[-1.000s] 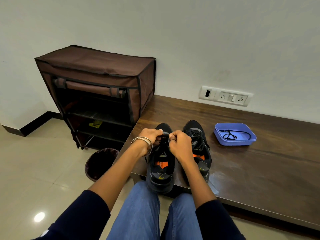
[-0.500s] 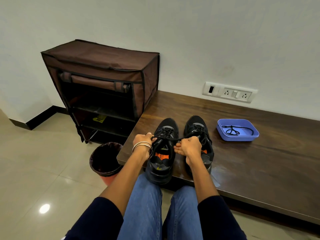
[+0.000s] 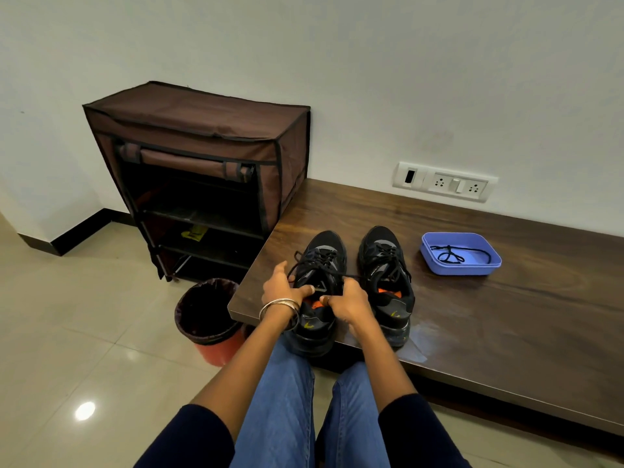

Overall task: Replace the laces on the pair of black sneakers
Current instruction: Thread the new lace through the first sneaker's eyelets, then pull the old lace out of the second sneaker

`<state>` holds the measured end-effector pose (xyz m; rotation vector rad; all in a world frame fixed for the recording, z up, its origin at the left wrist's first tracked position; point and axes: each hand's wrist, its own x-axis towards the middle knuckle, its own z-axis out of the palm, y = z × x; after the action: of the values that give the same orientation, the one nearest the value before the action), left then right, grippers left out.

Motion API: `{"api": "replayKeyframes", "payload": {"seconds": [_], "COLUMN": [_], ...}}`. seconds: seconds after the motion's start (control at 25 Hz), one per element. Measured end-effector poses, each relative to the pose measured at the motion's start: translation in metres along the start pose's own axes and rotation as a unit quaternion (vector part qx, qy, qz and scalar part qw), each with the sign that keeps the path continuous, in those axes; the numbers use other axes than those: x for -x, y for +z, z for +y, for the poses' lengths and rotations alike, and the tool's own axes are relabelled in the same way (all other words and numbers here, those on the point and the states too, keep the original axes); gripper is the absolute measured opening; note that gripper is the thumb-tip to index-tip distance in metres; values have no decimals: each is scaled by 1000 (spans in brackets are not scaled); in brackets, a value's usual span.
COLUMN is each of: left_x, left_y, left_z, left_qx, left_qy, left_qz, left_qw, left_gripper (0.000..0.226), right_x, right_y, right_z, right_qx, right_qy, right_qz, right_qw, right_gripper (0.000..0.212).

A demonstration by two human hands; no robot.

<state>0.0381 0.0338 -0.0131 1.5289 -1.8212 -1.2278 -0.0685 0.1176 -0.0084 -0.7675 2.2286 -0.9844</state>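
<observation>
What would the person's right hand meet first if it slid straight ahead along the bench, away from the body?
Probably the right-hand sneaker: the right hand grips a lace at the left sneaker, and that shoe's inner side lies just ahead. Depth is uncertain.

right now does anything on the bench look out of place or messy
Nothing looks damaged or spilled. Two small oddities: the left sneaker juts past the bench edge, its heel overhanging, while both hands grip its laces. A loose black lace lies tangled in the blue tray, right of the shoes.
</observation>
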Motion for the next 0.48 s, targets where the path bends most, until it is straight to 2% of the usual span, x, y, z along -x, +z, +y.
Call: {"api": "replayKeyframes", "payload": {"seconds": [0.32,0.48], "left_x": [-20,-32], "left_y": [2,2], "left_z": [5,10], "left_qx": [-1,3], "left_qy": [-8,-5], "left_qz": [56,49], "left_qw": [998,999], "left_gripper": [74,72], "right_x": [-15,-28], "right_y": [19,8], "right_z": [-14,-22], "right_qx": [-41,88], "right_qy": [-65,-58], "right_qz": [79,70], "right_qw": [994,992], "right_gripper": [38,34]}}
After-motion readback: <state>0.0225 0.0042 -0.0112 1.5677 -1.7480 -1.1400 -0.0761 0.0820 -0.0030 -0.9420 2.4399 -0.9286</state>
